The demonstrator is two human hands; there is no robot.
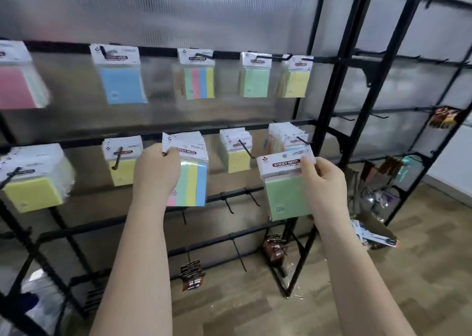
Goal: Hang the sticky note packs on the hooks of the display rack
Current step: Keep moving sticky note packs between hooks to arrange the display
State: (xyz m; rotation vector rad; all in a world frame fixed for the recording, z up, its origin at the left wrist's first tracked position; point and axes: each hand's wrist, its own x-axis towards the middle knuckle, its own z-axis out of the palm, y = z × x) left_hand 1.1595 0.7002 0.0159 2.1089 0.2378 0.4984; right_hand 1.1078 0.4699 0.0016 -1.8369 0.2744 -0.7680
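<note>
Right hand (322, 180): fingers pinch green sticky note pack (287, 185) header; target hook (302, 140) just above.
Left hand (156, 168): fingers pinch striped pack (192, 180) header.

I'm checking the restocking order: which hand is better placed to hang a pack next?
The right hand, probably: it holds a loose green pack below a hook, while the left hand steadies the striped packs.

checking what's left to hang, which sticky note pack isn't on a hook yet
The plain green pack, pinched by its header in the right hand; every other pack hangs on the rack.
</note>
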